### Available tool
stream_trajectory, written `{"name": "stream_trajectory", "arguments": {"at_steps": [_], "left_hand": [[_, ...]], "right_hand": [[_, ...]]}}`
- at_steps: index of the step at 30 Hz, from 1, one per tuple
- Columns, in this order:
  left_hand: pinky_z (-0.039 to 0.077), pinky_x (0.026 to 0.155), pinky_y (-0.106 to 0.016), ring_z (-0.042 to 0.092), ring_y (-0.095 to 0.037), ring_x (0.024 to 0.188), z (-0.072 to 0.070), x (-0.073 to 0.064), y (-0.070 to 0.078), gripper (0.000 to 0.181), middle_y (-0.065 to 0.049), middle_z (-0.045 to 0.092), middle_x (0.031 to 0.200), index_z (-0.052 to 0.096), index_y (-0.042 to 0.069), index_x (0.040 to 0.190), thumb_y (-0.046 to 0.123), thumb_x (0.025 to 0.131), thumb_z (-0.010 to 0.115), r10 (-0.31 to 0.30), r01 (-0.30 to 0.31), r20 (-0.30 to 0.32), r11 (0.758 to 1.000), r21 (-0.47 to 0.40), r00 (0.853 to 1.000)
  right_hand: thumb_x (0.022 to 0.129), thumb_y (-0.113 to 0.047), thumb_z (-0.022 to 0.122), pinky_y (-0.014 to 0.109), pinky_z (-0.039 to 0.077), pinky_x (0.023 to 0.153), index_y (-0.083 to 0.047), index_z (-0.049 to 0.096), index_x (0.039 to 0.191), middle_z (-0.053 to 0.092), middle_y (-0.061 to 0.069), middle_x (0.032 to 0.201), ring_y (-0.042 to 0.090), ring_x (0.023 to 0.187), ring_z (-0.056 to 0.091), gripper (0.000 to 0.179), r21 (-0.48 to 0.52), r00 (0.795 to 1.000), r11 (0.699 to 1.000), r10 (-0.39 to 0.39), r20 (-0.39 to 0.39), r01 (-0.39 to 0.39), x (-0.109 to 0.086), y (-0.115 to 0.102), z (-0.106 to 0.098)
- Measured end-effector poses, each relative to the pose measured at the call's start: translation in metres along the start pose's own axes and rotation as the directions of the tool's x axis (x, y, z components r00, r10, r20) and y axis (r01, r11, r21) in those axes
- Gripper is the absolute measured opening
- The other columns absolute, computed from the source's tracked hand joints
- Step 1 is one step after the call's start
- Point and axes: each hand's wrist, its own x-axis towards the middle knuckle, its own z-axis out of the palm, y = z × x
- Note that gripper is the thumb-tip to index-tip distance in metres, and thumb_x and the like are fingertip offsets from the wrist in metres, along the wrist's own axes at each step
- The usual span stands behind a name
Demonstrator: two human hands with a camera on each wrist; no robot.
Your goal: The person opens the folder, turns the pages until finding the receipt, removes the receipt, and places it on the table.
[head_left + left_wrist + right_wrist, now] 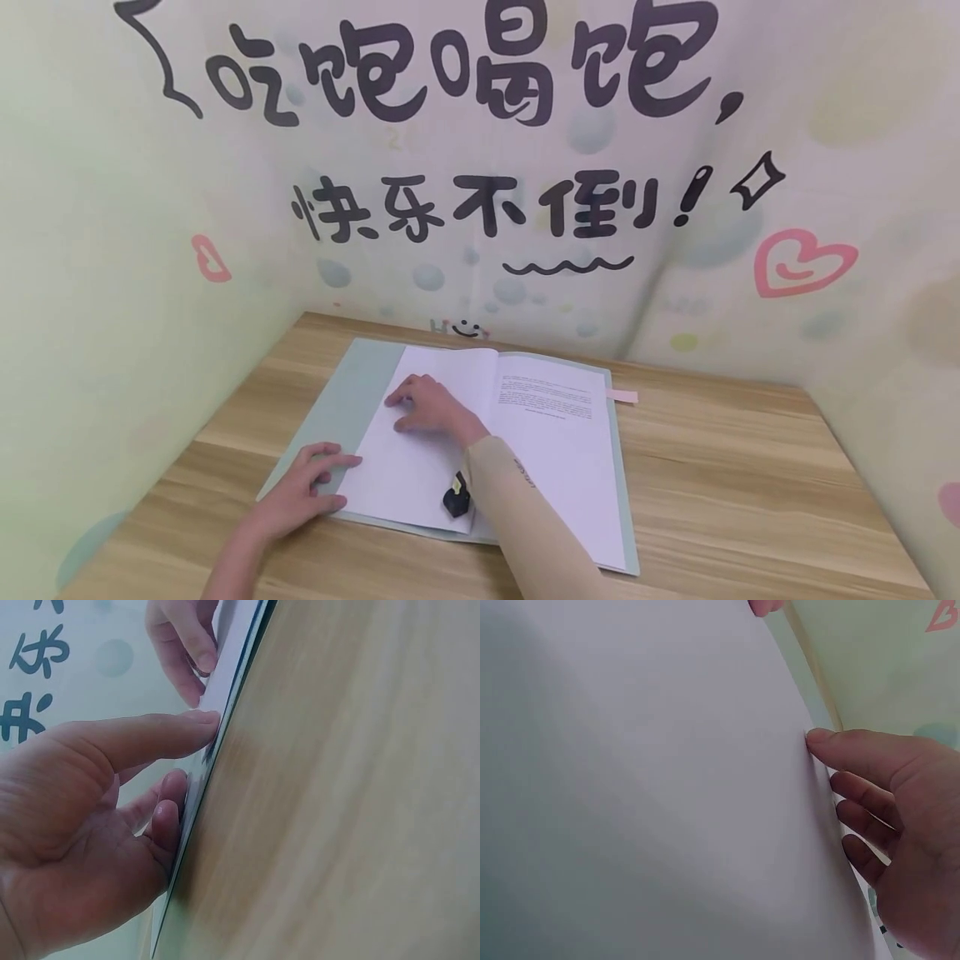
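Observation:
A folder with a pale blue-green cover (330, 408) lies spread on the table, with white pages inside. Its left-hand page (405, 483) looks blank, while the right-hand page (558, 475) carries a block of printed text near the top. My right hand (431, 404) rests on the left-hand page, fingertips touching the paper; in the right wrist view its fingers (862, 799) are slightly bent against the sheet. At the lower left, my left hand (300, 492) lies over the cover, thumb and index fingertip at the edge of the left-hand page. Neither hand grips anything.
The wood-grain table (735, 475) extends on both sides of the folder. A pink tab (622, 396) sticks out at its right edge. A small black device (456, 497) sits at the right sleeve (517, 508). Printed wall sheets (465, 150) stand behind and beside the table.

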Motion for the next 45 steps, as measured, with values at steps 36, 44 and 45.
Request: {"name": "stream_trajectory", "arguments": {"at_steps": [36, 44, 45], "left_hand": [[0.045, 0.081, -0.028, 0.051, -0.027, 0.109, 0.001, 0.001, 0.004, 0.05, -0.023, 0.033, 0.145, 0.061, 0.011, 0.13, 0.014, 0.082, 0.077, -0.03, 0.029, 0.002, 1.0, 0.008, 1.0], [0.044, 0.08, -0.027, 0.05, -0.026, 0.108, 0.001, 0.003, 0.003, 0.05, -0.022, 0.033, 0.145, 0.062, 0.012, 0.129, 0.014, 0.081, 0.077, -0.034, 0.034, -0.001, 0.999, 0.008, 0.999], [0.044, 0.08, -0.026, 0.049, -0.025, 0.107, 0.001, 0.002, 0.002, 0.05, -0.022, 0.033, 0.145, 0.062, 0.012, 0.129, 0.014, 0.081, 0.077, -0.029, 0.029, -0.001, 1.0, 0.01, 1.0]], "right_hand": [[0.091, -0.011, 0.069, 0.045, 0.045, 0.106, -0.012, 0.064, 0.128, 0.066, 0.003, 0.13, 0.027, 0.122, 0.057, 0.037, 0.279, 0.968, 0.96, 0.098, -0.23, -0.031, -0.06, 0.053, -0.078], [0.09, -0.01, 0.07, 0.048, 0.046, 0.103, -0.011, 0.064, 0.127, 0.066, 0.008, 0.129, 0.032, 0.121, 0.058, 0.038, 0.305, 0.953, 0.95, 0.158, -0.258, -0.075, -0.087, 0.086, -0.083], [0.09, -0.01, 0.07, 0.048, 0.046, 0.103, -0.011, 0.064, 0.127, 0.066, 0.008, 0.129, 0.032, 0.121, 0.058, 0.038, 0.309, 0.95, 0.947, 0.17, -0.262, -0.085, -0.091, 0.09, -0.084]]}}
